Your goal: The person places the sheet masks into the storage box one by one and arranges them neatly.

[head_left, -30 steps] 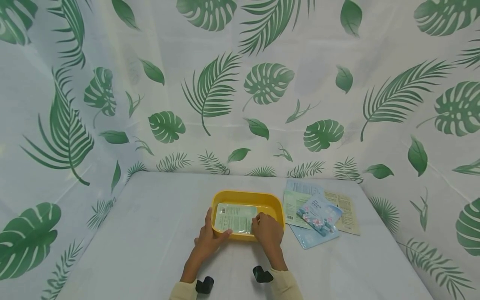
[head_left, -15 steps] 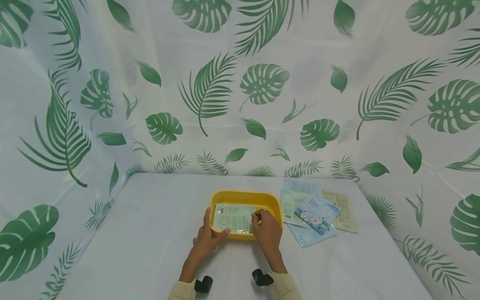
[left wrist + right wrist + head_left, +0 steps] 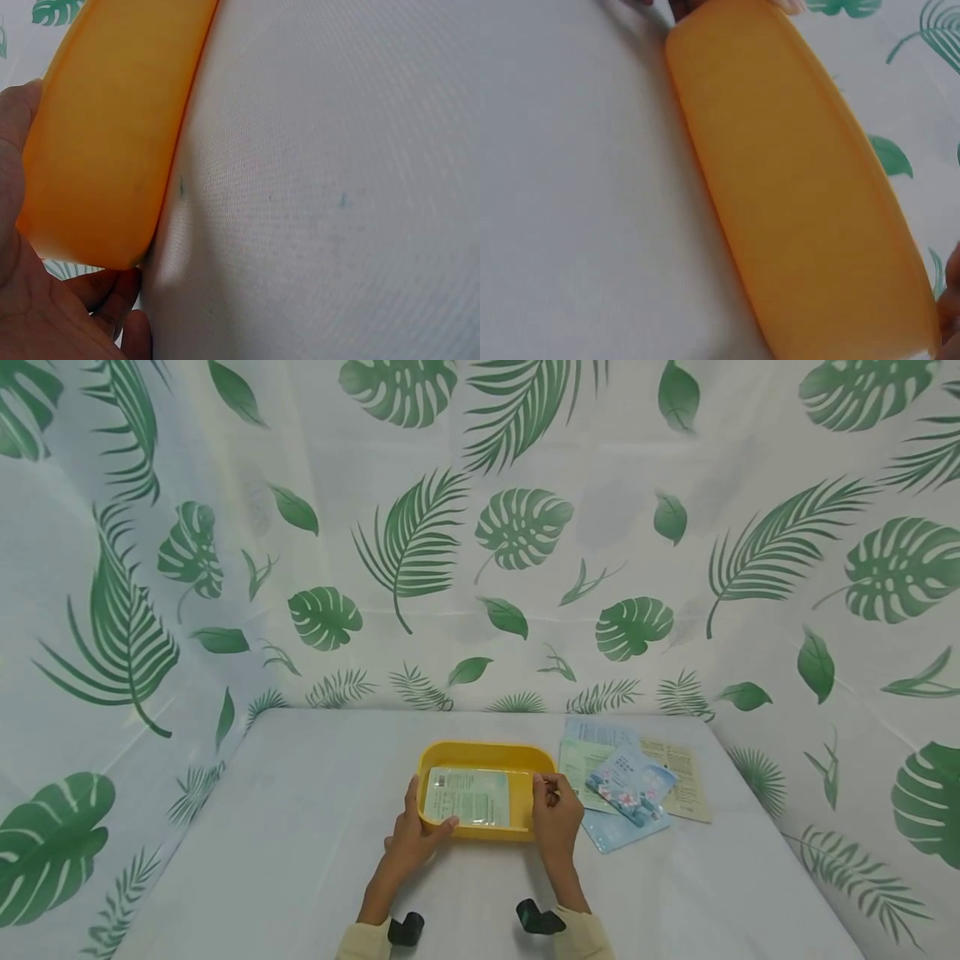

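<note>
A yellow plastic tray stands on the white-covered table, with a pale green sheet mask packet lying flat in its left part. My left hand holds the tray's near left corner. Its thumb is over the front rim and its fingers are round the left end; in the left wrist view some fingertips reach under the tray's bottom edge. My right hand is at the tray's right end, fingers loosely curled, with nothing seen in them. In the right wrist view only a bit of that hand shows beside the rim.
To the right of the tray lies an overlapping pile of several packets: a blue floral packet on top, a green one, a beige one and blue ones beneath. Leaf-print cloth walls stand behind and at both sides.
My right hand has let go of the green packet's right edge and moved right to the tray's right end. The left hand keeps its hold. The view has shifted slightly.
</note>
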Demonstrator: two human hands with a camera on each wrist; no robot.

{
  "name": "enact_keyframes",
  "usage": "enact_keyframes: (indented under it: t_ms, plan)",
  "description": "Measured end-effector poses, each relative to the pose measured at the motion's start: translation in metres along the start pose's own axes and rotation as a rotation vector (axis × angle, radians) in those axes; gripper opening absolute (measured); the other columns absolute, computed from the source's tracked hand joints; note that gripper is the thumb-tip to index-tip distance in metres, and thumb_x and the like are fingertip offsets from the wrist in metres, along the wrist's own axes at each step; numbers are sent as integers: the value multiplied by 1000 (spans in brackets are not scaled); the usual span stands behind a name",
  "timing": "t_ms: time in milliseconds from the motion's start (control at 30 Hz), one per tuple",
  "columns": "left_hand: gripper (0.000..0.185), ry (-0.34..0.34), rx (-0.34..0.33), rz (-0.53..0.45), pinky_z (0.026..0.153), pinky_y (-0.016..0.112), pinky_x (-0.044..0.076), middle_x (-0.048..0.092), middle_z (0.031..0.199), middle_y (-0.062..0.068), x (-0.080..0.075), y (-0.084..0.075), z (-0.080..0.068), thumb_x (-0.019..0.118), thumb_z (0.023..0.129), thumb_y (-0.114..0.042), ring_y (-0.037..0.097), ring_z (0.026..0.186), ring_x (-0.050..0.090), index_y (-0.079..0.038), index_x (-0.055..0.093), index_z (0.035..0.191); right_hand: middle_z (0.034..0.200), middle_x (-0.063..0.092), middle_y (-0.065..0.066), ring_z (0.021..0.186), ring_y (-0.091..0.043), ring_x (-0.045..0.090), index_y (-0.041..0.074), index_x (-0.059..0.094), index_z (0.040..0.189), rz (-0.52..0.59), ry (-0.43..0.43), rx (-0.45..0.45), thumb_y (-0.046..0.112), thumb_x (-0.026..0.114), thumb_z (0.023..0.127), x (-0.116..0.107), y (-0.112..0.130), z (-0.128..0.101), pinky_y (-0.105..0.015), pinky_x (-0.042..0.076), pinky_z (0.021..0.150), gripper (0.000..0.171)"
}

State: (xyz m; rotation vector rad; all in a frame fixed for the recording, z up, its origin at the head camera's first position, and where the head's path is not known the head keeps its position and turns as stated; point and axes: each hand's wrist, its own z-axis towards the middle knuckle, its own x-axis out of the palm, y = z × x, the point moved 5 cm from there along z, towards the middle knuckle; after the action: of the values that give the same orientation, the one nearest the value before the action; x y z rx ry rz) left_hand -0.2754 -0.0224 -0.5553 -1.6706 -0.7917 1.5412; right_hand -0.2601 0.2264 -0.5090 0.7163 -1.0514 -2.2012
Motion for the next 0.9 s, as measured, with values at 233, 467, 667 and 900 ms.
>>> enact_keyframes:
  t_ms: [233, 467, 667, 900]
  plan:
    - [103, 0, 1, -5, 87, 68, 27, 40, 150, 24, 2, 3, 0, 68, 85, -55, 44, 132, 43, -17, 3, 157, 73, 64, -14, 59, -10, 50, -3, 68, 92, -136, -197, 108, 14, 62, 96, -44, -33, 14, -15, 38, 58, 19]
    - [105, -3, -15, -2, 90, 68, 26, 39, 151, 23, 1, 6, 2, 69, 84, -56, 43, 132, 43, -19, 4, 157, 94, 55, -26, 88, -40, 52, -9, 60, 109, -383, -150, 356, 12, 55, 96, -92, -72, 22, -49, 36, 77, 25]
    - [105, -3, -25, -10, 92, 70, 25, 40, 150, 23, -1, 6, 2, 70, 83, -55, 43, 131, 44, -18, 5, 157, 105, 46, -31, 97, -47, 46, -13, 48, 121, -442, -54, 509, 15, 55, 96, -109, -101, 14, -59, 36, 83, 38]
    - [105, -10, -32, -15, 93, 69, 24, 41, 151, 22, 1, 5, 2, 71, 83, -54, 42, 131, 44, -18, 6, 157, 104, 50, -33, 101, -47, 46, -17, 48, 117, -408, -35, 595, 18, 58, 95, -114, -112, 19, -55, 32, 87, 43]
